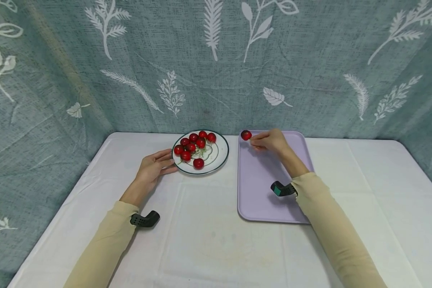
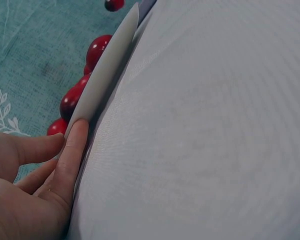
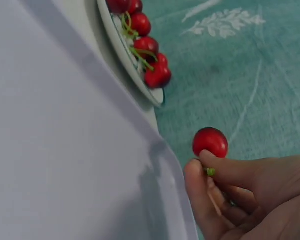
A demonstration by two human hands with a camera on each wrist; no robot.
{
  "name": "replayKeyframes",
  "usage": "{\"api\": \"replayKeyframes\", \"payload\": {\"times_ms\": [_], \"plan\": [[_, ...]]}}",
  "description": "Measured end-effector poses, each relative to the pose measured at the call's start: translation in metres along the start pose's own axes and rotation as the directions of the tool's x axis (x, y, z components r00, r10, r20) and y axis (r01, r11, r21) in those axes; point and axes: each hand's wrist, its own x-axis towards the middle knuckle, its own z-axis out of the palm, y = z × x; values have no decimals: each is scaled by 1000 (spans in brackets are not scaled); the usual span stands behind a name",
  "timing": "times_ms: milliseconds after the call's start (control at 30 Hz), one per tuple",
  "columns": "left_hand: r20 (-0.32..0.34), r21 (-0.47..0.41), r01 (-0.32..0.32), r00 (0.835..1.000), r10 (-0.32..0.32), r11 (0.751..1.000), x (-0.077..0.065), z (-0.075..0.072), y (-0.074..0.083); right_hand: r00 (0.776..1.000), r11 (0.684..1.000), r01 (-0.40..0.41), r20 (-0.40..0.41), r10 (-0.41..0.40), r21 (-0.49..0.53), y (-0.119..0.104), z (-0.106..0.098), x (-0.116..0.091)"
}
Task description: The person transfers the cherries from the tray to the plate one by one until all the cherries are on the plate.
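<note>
On the white plate with a dark green rim lie several red cherries with thin green stems. At the plate's left side is my left hand; its thumb is at the rim and a finger lies along the outer underside, seen in the left wrist view. Over the far left corner of a lilac tray, my right hand pinches one cherry by its green stem, between thumb and forefinger. That cherry hangs above the tray, clear of its surface.
A white cloth covers the table. Behind it hangs a teal curtain with white leaf prints. The tray stands to the right of the plate, with a narrow gap between them.
</note>
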Motion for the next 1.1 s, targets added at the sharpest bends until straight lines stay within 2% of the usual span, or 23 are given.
{"api": "replayKeyframes", "payload": {"times_ms": [233, 433, 567, 833, 1100], "plan": [[-2, 1, -2, 1000, 2, 1000, 2, -1, -2, 998, 998, 54, 32, -53, -26, -7, 19, 0], [-6, 3, -4, 1000, 4, 1000, 2, -1, -2, 983, 980, 155, 122, -140, -126, -8, 40, 2], [-6, 5, -6, 1000, 6, 1000, 1, -1, -2, 975, 967, 194, 142, -171, -167, -8, 55, 4], [-3, 4, -1, 1000, 1, 1000, 0, 0, -1, 970, 967, 201, 172, -173, -159, -9, 86, 7], [-9, 2, 1, 1000, -1, 1000, 0, 0, 0, 977, 947, 194, 132, -165, -256, -13, 112, 8]]}}
